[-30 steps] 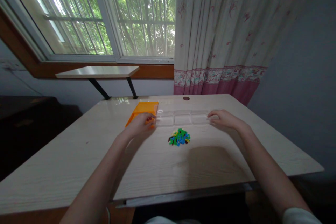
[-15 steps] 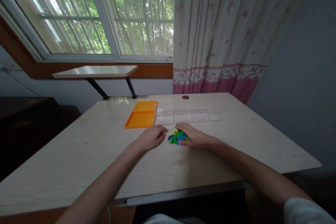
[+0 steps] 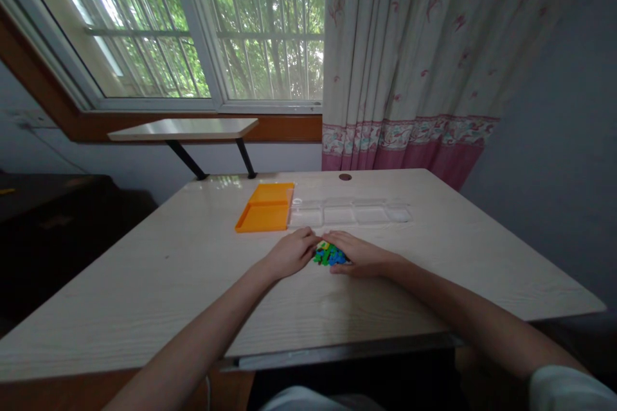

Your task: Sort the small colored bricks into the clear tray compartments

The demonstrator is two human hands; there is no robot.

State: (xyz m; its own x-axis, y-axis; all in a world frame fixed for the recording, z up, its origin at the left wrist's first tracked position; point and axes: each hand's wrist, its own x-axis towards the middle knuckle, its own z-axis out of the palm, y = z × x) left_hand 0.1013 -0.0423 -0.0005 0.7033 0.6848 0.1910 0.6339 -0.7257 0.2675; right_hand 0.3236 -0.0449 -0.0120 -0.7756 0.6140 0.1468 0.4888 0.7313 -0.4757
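Observation:
A small heap of mixed green, blue and yellow plastic pieces [image 3: 330,255] lies on the tabletop between my hands; the single pieces are too small to make out. My right hand [image 3: 362,254] is cupped around the heap's right side, fingers along its far edge and thumb apart at the near edge. At the left edge, my left hand [image 3: 293,252] rests with loosely bent fingers, their tips by the pieces. Neither hand visibly grips a piece. Beyond the hands lies a clear tray with compartments [image 3: 340,213], and an orange hinged case [image 3: 264,217] lies unfolded at its left.
The pale wooden desk [image 3: 193,295] carries all of this, with its front edge close to my body. A raised shelf [image 3: 186,130] on black legs stands at the back left. Near the back edge is a dark round spot [image 3: 345,177]. A curtain [image 3: 390,77] hangs behind.
My left hand has come right, up to the heap's left edge. The heap looks more tightly gathered between both hands. The whole view has shifted slightly.

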